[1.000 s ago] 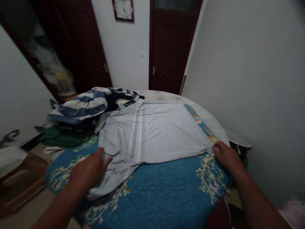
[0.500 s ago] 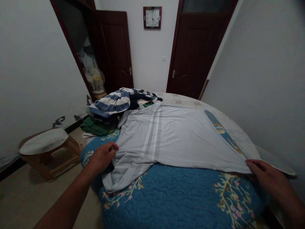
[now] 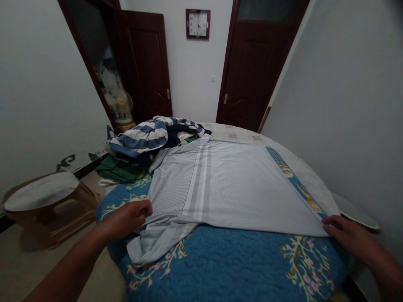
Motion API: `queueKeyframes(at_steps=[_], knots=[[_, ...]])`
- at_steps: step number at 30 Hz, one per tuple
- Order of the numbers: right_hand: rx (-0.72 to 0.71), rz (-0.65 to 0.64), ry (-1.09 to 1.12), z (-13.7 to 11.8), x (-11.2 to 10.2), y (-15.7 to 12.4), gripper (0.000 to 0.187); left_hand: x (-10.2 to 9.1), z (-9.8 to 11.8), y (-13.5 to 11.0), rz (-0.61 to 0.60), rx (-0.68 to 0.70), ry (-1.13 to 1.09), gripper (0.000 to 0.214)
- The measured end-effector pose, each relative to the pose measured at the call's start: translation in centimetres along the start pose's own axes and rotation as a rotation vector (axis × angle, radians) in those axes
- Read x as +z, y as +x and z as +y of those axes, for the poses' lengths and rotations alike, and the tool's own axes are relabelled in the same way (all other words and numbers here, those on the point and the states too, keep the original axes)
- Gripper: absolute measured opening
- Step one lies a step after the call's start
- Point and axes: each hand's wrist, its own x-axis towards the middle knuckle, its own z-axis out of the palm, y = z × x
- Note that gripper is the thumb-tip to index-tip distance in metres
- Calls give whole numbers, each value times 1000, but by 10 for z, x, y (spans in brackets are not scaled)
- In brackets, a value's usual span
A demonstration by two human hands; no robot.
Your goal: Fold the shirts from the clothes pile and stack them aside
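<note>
A light grey striped shirt [image 3: 239, 184] lies spread out sideways on a blue floral quilted cover [image 3: 239, 260]. Its near sleeve [image 3: 157, 243] folds toward me at the lower left. My left hand [image 3: 137, 214] is closed at the shoulder edge of the shirt, fingers pinching the fabric there. At the far right, my right hand [image 3: 338, 228] pinches the near corner of the hem between thumb and fingers. The near side of the shirt runs fairly straight between both hands.
A heap of clothes, with a blue and white striped garment [image 3: 147, 136] on top and a green one [image 3: 121, 170] below, sits at the back left. A wooden stool [image 3: 47, 197] stands left of the table. A white patterned tablecloth [image 3: 233, 131] shows behind the shirt.
My left hand has closed on the shirt's shoulder edge. The right hand keeps its pinch on the hem corner. The view has shifted slightly.
</note>
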Motion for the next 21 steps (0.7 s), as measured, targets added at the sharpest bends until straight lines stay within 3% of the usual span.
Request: queueKeyframes(at_steps=[3,9,16,21], knots=[[39,-147,136,0,-1,-1,27,-1,-2,0,-73,23,-27,19],[46,-194,135,8,-2,-2,40,-7,-4,0,-135,-17,-68,14],[46,-251,130,3,-8,-2,39,-18,-3,7,-210,-54,-21,16],[69,-249,136,9,-9,7,29,-43,21,21,-143,43,119,22]])
